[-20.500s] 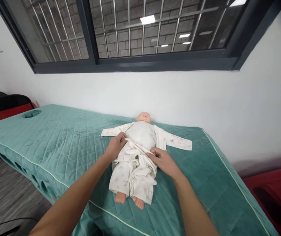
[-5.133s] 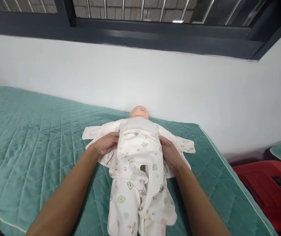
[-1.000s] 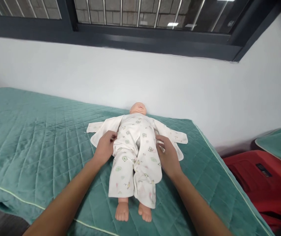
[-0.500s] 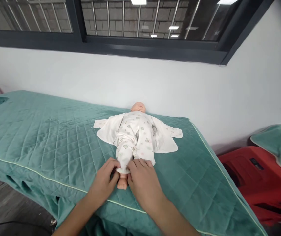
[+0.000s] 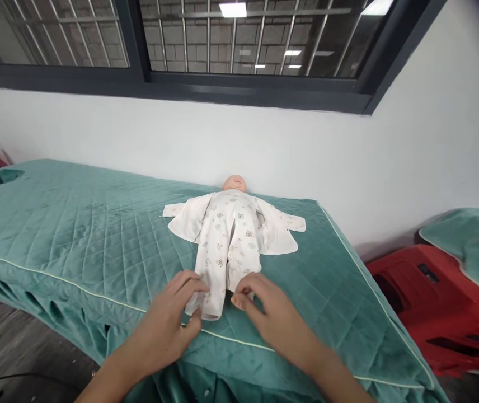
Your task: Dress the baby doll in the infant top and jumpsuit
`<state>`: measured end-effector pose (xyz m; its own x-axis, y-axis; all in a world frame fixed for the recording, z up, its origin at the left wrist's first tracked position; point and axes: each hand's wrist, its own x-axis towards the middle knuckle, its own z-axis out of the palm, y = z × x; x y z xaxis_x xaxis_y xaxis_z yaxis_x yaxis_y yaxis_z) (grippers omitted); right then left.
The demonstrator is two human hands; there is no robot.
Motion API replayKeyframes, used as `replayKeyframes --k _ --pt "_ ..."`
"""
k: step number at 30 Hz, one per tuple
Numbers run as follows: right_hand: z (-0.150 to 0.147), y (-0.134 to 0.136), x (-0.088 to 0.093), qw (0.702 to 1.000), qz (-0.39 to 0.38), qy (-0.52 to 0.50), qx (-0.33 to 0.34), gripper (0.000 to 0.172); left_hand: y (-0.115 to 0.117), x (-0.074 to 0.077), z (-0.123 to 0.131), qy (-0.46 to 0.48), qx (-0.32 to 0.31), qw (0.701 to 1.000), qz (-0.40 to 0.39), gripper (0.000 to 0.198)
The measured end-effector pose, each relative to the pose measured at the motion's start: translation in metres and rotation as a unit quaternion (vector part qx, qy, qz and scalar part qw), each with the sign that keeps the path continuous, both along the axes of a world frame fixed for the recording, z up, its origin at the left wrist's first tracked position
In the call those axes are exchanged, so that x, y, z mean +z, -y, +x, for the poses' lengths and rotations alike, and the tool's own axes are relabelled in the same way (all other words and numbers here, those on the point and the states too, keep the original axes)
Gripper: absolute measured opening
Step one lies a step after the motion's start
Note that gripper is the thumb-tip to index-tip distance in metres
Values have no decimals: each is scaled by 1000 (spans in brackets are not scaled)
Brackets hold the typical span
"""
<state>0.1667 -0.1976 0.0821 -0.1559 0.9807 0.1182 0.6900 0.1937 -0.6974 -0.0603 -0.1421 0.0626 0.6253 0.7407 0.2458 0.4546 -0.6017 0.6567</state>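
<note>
A baby doll (image 5: 234,182) lies on its back, its head toward the wall. It wears a white printed jacket, spread open to both sides, and white printed trousers (image 5: 213,257). The left-hand trouser leg lies stretched straight and covers the foot. My left hand (image 5: 172,313) rests at that leg's cuff, thumb and fingers apart on either side of its edge. Beside the shorter, bunched right-hand leg is my right hand (image 5: 273,316), with thumb and fingertips drawn together at the cuff. What lies between those fingertips is too small to make out.
A green quilted cover (image 5: 97,224) lies over the bed, with a round hole (image 5: 0,177) at the far left. Behind stand a white wall and a dark-framed window (image 5: 239,92). A red plastic chair (image 5: 441,302) with a green cloth (image 5: 470,238) stands at right.
The left-hand trouser leg now reaches lower and hides the foot that showed before. My left hand has loosened, and my right hand has moved across to the other leg's cuff.
</note>
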Motion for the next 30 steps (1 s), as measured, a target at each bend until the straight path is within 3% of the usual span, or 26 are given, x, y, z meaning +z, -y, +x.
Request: replayKeyframes --k 2,4,8,11,14,20,25,28,30 --pt "15 0 -6 999 -12 20 -48 6 -4 6 15 -15 -7 999 33 24" --pt "23 1 -18 997 -16 52 -60 13 -9 7 34 -69 -31 995 69 21" --pt "19 -1 -47 993 1 79 -89 8 -21 -2 67 -182 -57 972 137 17" --pt "13 -7 -57 990 8 76 -116 8 -27 -9 78 -211 -56 962 164 14" --pt "14 -11 -50 993 1 62 -103 15 -29 -9 77 -194 -57 966 160 14" --pt "19 10 -8 998 -10 52 -19 12 -9 3 60 -35 -38 997 50 14" --pt "20 30 0 989 -56 111 82 14 10 16 42 -55 -86 994 27 18" --pt "28 27 5 984 -81 102 118 10 2 24 31 -51 -128 989 -49 13" --pt "36 18 11 987 -89 74 112 10 -13 25 23 -19 -115 987 -110 12"
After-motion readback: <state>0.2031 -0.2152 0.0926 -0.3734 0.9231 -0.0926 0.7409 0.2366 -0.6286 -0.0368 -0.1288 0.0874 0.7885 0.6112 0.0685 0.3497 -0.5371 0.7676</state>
